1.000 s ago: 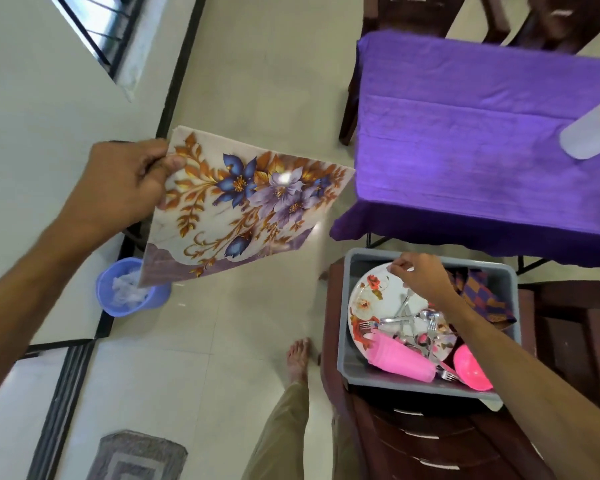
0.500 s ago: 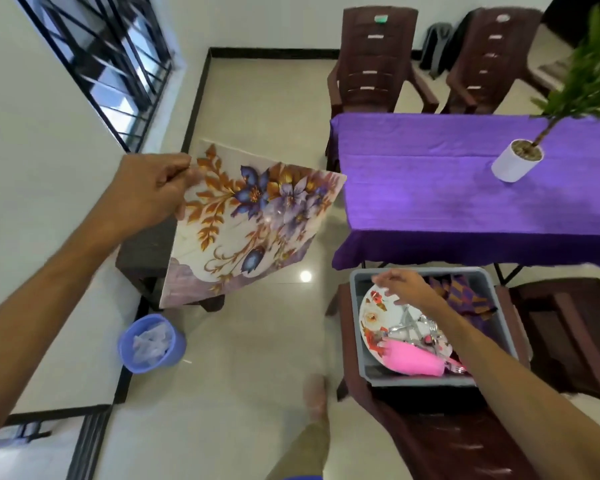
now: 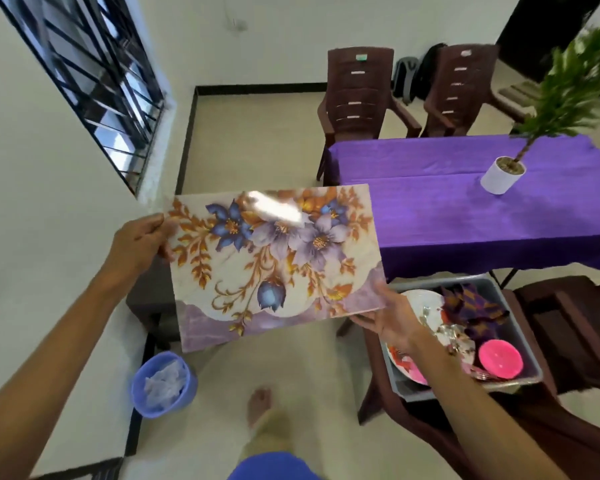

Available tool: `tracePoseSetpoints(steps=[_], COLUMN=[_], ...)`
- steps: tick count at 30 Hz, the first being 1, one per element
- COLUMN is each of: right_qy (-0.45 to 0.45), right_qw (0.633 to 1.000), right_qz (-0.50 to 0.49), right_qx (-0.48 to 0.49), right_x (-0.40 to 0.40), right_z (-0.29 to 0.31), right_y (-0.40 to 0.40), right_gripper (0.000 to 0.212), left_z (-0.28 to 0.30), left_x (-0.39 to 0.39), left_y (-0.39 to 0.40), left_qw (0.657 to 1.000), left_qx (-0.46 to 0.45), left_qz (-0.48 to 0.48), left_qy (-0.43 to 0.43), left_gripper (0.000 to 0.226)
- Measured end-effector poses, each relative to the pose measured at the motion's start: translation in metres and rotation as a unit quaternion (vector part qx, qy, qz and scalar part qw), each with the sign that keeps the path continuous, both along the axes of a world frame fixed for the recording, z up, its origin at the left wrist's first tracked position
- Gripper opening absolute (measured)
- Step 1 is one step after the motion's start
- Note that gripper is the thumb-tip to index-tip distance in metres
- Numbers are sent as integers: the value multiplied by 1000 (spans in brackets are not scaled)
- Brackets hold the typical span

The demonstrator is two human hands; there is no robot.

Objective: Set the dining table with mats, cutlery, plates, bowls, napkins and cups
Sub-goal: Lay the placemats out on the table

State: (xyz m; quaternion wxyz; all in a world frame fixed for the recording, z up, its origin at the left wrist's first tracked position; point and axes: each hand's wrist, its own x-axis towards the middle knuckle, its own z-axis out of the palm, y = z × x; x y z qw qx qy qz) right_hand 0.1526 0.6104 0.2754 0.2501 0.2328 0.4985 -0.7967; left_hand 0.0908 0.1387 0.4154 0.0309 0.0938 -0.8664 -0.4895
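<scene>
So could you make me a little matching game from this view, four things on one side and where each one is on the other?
Things:
1. floral mat
2. white plant pot
3. pink bowl
4. blue bin

Places:
a. on the floor by the wall
b. in the grey tub on the chair
c. held in the air between the left hand and the right hand
d. standing on the purple tablecloth

Pairs: 1-c, 2-d, 3-b, 4-a
</scene>
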Motion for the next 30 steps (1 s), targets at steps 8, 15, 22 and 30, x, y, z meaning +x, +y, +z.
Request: tracePoseSetpoints(steps=[8,15,22,30], right_qy=[34,26,-9,-56], right_qw=[987,956,917,889], right_qz=[-38,-219,-356,-416], right_qx=[155,196,179,185], right_x=[-88,-181,-260,-382], right_z=[14,38,30,5], right_y=[-51,-45,-3,78], right_gripper=[42,36,29,19], left_z=[-49,-49,-78,-111], left_x=[-67,-187,-313,-467], left_y=[-73,-56,7,116], left_qw=[995,987,973,964], left_qx=[15,46,58,33], left_qz=[-23,-65,-160,-195], left_qy=[-95,-143,-158,-176], left_gripper=[20,31,36,35])
